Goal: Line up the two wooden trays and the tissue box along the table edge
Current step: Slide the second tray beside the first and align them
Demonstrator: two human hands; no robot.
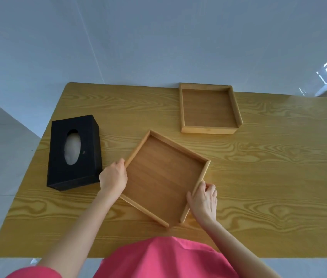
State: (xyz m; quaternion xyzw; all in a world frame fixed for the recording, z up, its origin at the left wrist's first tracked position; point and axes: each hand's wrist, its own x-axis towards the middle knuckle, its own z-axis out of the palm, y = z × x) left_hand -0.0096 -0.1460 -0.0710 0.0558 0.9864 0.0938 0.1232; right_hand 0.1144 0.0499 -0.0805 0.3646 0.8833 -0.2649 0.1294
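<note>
Gripping the near tray from both sides, the person in the pink top (158, 257) is part-way through squaring it up. The left hand (113, 176) is closed on the left corner of the shallow square wooden tray (164, 175); the right hand (203, 199) is clamped on its right rail, fingers over the outside and thumb toward the inside. This tray lies on the yellow wood-grain bench (258, 177) just ahead of the body, turned diamond-wise, so that no side runs parallel with any bench edge. Whether it is lifted clear of the surface or resting on it cannot be told.

To the left, near but apart from the tray, stands the black rectangular tissue box (74, 151), its oval opening showing white tissue, close to the left bench edge and slightly skewed. Farther off, the second square wooden tray (208, 109) sits at the far edge, roughly square to it and well apart from the other two items.

Judgement: the step in hand is rotating the near tray. The next move calls for a turn until its rails run parallel with the chosen edge, then a slide into line. The tissue box is not yet aligned with either tray.
</note>
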